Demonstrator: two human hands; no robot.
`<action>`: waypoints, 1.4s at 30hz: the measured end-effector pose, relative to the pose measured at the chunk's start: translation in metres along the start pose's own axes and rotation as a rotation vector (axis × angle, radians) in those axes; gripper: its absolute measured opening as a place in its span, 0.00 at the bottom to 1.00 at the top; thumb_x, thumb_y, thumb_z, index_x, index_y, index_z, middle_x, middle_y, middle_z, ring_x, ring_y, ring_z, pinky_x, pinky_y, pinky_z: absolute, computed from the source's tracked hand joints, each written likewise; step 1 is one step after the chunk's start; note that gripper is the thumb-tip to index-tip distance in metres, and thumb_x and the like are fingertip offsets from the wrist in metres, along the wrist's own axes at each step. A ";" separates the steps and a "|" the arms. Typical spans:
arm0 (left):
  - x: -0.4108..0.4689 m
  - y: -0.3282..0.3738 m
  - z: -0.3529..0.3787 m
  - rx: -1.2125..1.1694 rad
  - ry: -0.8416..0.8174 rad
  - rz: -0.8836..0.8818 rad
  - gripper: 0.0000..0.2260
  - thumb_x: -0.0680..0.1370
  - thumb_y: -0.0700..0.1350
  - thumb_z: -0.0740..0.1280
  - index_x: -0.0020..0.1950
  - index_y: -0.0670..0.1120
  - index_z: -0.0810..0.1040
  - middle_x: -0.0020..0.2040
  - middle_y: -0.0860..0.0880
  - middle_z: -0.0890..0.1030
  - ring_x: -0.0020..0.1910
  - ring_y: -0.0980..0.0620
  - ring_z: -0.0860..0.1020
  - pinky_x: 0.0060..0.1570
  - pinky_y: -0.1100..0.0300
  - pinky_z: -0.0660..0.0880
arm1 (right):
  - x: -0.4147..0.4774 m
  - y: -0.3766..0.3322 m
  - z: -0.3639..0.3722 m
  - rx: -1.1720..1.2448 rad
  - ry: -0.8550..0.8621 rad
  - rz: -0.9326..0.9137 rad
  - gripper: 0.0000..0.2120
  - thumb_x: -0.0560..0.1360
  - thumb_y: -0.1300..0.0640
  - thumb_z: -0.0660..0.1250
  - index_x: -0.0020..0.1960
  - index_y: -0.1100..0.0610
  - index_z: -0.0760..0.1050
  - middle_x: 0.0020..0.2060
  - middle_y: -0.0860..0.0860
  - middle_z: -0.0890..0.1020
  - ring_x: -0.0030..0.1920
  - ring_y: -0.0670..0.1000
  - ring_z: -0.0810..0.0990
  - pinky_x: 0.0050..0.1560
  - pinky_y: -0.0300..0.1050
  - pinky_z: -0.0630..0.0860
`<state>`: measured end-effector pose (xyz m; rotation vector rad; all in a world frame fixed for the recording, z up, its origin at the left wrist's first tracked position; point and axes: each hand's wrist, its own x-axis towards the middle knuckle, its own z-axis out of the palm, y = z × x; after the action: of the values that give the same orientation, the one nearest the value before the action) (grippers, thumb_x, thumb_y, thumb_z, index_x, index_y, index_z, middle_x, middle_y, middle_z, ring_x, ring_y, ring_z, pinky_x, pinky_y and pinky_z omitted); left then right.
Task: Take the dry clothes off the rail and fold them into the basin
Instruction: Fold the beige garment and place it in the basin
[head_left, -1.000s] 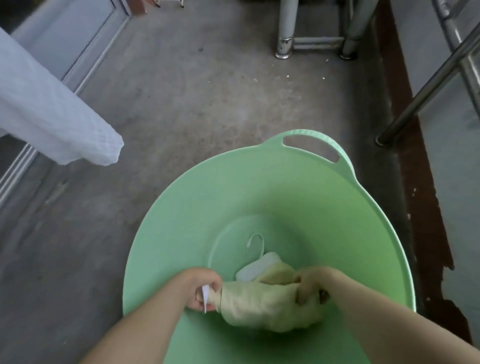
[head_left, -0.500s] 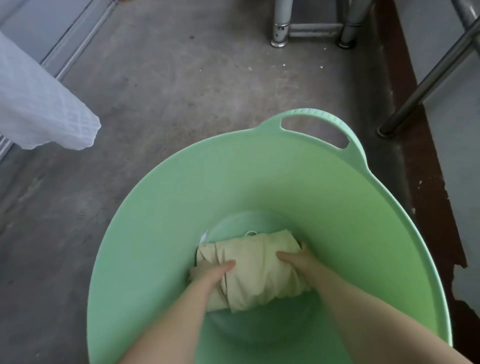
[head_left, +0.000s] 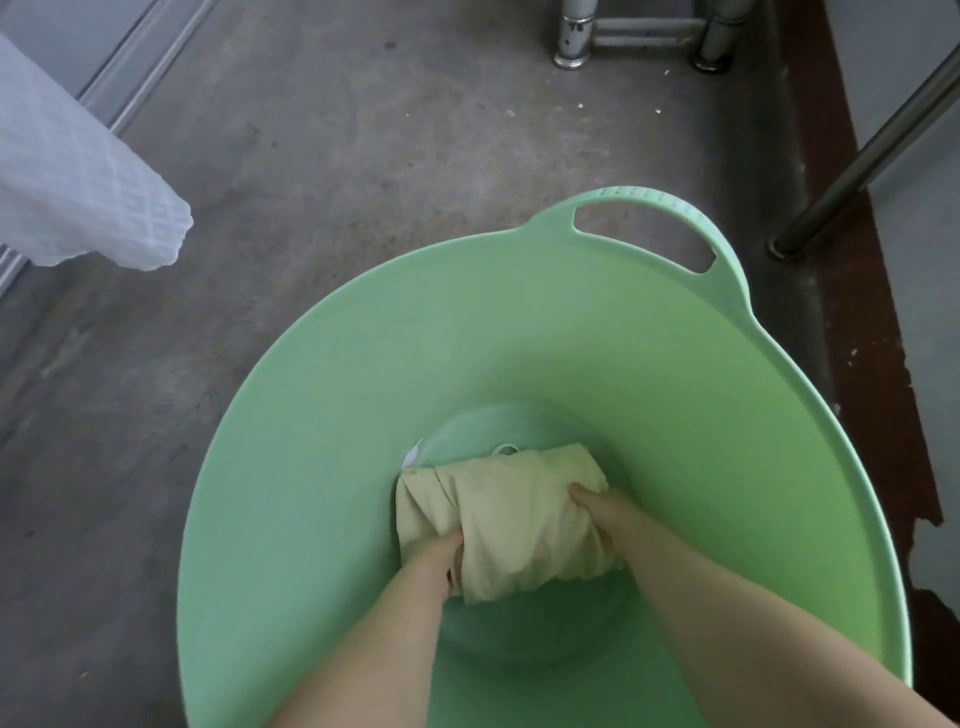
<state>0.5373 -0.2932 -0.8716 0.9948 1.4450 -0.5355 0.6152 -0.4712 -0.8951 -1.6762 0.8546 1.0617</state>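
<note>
A folded pale yellow garment (head_left: 514, 514) lies at the bottom of the light green basin (head_left: 597, 332). My left hand (head_left: 441, 561) presses against its near left side, with the fingers tucked under the cloth edge. My right hand (head_left: 597, 512) rests on its right side, fingers curled over the fabric. A white hanger hook (head_left: 505, 449) and a white tag (head_left: 413, 457) peek out from behind the bundle. Whatever lies beneath the garment is hidden.
A white waffle-textured cloth (head_left: 78, 192) hangs in at the left. Chrome rack legs (head_left: 574, 36) stand on the grey concrete floor at the top, and a slanted metal rail (head_left: 862, 156) crosses at the right beside a dark red strip along the wall.
The bundle went from being held above the basin floor to lying on it, covering the white hanger. Both hands moved from gripping its ends to pressing on its sides.
</note>
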 end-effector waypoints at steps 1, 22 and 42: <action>0.000 0.000 0.000 -0.011 0.003 0.020 0.11 0.77 0.44 0.68 0.51 0.36 0.75 0.43 0.43 0.79 0.44 0.44 0.78 0.44 0.47 0.77 | -0.001 0.001 0.000 -0.001 0.007 -0.018 0.30 0.77 0.50 0.66 0.72 0.64 0.62 0.67 0.61 0.71 0.65 0.62 0.73 0.64 0.55 0.71; 0.034 -0.059 -0.010 -0.153 0.167 -0.097 0.47 0.54 0.68 0.72 0.68 0.46 0.68 0.63 0.40 0.75 0.57 0.36 0.76 0.56 0.36 0.72 | -0.020 0.018 -0.019 -0.073 -0.192 0.445 0.40 0.66 0.57 0.74 0.73 0.60 0.57 0.65 0.64 0.68 0.66 0.69 0.66 0.62 0.68 0.66; -0.009 0.006 0.008 -0.711 -0.282 0.104 0.17 0.71 0.34 0.61 0.59 0.41 0.75 0.54 0.40 0.80 0.52 0.40 0.79 0.50 0.48 0.77 | -0.015 0.005 -0.005 0.994 -0.148 -0.162 0.10 0.75 0.57 0.63 0.55 0.56 0.76 0.50 0.56 0.82 0.50 0.57 0.79 0.58 0.55 0.74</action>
<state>0.5456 -0.2985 -0.8630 0.4017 1.1841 -0.0562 0.6063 -0.4763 -0.8818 -0.7947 0.9124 0.4824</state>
